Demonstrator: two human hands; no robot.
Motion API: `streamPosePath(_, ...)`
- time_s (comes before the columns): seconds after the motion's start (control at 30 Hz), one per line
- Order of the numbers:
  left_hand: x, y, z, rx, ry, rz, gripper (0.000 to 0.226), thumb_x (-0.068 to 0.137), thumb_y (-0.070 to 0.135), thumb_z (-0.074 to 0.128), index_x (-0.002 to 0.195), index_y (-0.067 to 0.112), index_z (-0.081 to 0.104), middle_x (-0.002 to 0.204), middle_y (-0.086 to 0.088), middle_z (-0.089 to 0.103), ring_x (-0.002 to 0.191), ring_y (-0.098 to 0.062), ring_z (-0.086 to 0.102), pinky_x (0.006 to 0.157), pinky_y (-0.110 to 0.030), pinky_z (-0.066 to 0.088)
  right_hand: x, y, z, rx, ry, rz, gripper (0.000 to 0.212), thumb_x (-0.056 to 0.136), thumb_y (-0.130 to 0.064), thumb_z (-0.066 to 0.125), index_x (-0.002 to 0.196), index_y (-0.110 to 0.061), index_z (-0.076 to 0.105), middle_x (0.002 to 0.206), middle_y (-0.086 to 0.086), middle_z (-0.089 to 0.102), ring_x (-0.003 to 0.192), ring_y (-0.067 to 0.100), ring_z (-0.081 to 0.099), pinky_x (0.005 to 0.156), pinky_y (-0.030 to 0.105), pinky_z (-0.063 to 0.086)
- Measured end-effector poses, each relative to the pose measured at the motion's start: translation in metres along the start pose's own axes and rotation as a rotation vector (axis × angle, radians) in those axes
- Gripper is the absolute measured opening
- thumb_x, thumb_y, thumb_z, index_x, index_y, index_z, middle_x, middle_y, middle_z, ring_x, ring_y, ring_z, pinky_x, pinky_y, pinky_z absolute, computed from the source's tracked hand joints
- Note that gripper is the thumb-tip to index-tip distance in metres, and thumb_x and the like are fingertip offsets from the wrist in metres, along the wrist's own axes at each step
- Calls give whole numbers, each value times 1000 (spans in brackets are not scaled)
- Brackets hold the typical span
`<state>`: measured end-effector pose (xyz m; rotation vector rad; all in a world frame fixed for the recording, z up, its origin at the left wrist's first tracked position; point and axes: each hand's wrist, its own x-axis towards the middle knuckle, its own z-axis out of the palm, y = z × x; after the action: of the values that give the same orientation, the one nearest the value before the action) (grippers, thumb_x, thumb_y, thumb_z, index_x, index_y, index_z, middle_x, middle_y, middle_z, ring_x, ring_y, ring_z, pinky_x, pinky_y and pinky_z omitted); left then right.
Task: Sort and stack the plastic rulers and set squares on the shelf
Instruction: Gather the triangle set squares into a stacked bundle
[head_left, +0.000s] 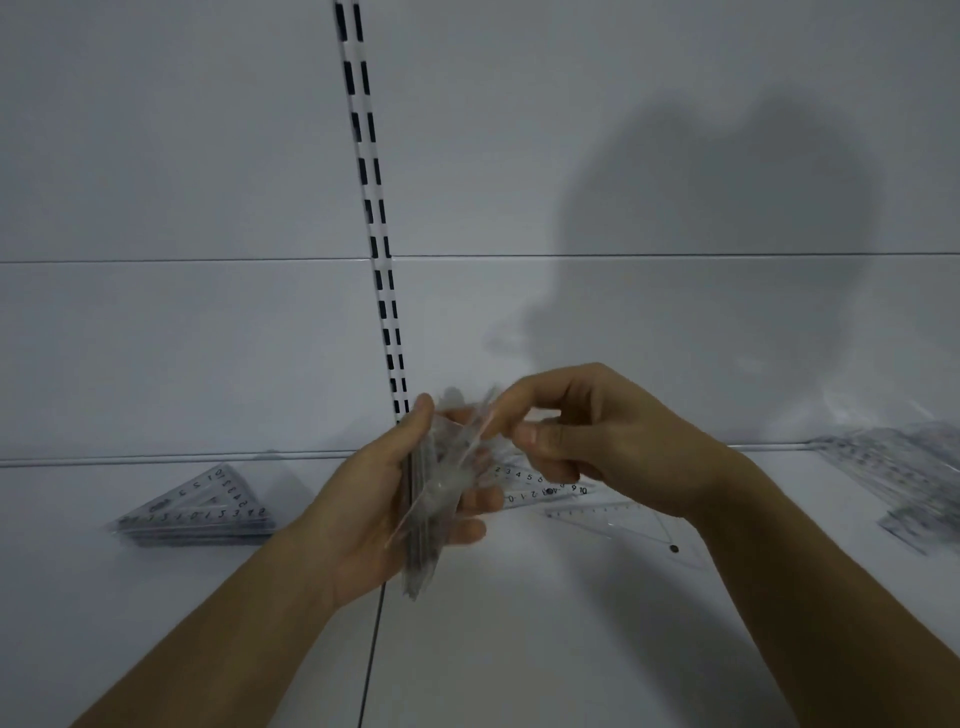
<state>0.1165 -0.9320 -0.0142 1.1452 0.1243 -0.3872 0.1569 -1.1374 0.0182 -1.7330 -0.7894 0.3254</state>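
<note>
My left hand (374, 504) grips a bundle of clear plastic set squares (423, 525) held on edge above the white shelf (519, 623). My right hand (582, 431) pinches one clear piece (475, 431) at the top of that bundle; the piece is blurred. A neat stack of triangular set squares (200, 506) lies flat on the shelf to the left. Loose clear rulers and a set square (571, 499) lie on the shelf behind and under my right hand.
A pile of clear rulers (904, 478) lies at the far right of the shelf. The white back panel carries a slotted upright (382, 270) in the middle. A seam (371, 654) splits the shelf below my left hand.
</note>
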Motion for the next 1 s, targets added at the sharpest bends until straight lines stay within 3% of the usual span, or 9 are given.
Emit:
streamPosePath(0.07, -2, -1, 1, 69, -29, -44, 57, 90, 59, 45, 116, 16, 72, 104, -13, 75, 72, -30, 72, 51, -33, 56, 1, 1, 0, -7, -26, 11, 16, 96, 2, 59, 104, -4, 72, 73, -2, 64, 57, 23, 46, 58, 29, 45)
streamPosePath(0.2, -3, -4, 4, 98, -63, -62, 56, 92, 60, 43, 112, 19, 75, 102, -12, 75, 62, -28, 69, 45, -31, 54, 12, 13, 8, -130, 160, 61, 16, 84, -7, 78, 98, -9, 70, 75, 11, 73, 59, 22, 68, 60, 29, 54)
streamPosePath(0.27, 5, -5, -1, 58, -73, -24, 57, 89, 66, 48, 118, 24, 73, 111, -11, 72, 53, -21, 61, 41, -27, 49, 15, 20, 12, -229, 229, 57, 17, 78, -12, 85, 89, -12, 72, 80, 5, 75, 62, 19, 71, 60, 27, 54)
streamPosePath(0.37, 17, -5, -5, 13, -174, 43, 77, 70, 81, 61, 132, 36, 61, 135, -5, 62, 52, -16, 51, 43, -22, 41, 13, 22, 14, -273, 264, 49, 22, 72, -12, 89, 83, -12, 70, 79, -15, 73, 54, 3, 60, 57, 17, 49)
streamPosePath(0.5, 12, -9, -1, -13, -118, 190, 54, 80, 67, 49, 111, 27, 70, 103, -5, 67, 44, -7, 39, 36, -17, 35, 16, 27, 9, -433, 438, 33, 16, 85, -38, 75, 88, -24, 66, 82, -7, 66, 59, 3, 54, 59, 22, 48)
streamPosePath(0.6, 7, -4, -3, -75, -24, 339, 47, 82, 62, 47, 104, 23, 62, 97, -6, 67, 46, -9, 39, 38, -17, 36, 16, 38, -1, -657, 208, 217, 32, 87, -53, 67, 106, -28, 70, 99, -13, 66, 84, 3, 61, 77, 22, 48)
streamPosePath(0.7, 6, 2, -6, -76, 37, 443, 43, 80, 60, 49, 97, 23, 60, 97, -5, 68, 46, -10, 42, 38, -19, 36, 15, 51, 4, -949, 17, 323, 69, 70, -73, 65, 122, -28, 65, 119, -6, 58, 113, 15, 53, 97, 35, 46)
streamPosePath(0.8, 8, 1, -6, -46, 60, 470, 41, 82, 59, 48, 97, 23, 61, 97, -4, 68, 47, -10, 42, 38, -18, 36, 17, 57, 10, -955, 57, 328, 61, 75, -64, 70, 124, -28, 63, 125, -3, 53, 122, 22, 45, 102, 46, 44)
streamPosePath(1.0, 10, 1, -6, -33, 96, 465, 41, 85, 59, 46, 97, 23, 63, 100, -5, 69, 48, -11, 42, 39, -20, 35, 20, 62, 12, -921, 168, 230, 18, 94, -32, 63, 106, -21, 72, 108, -1, 62, 104, 19, 57, 90, 36, 48)
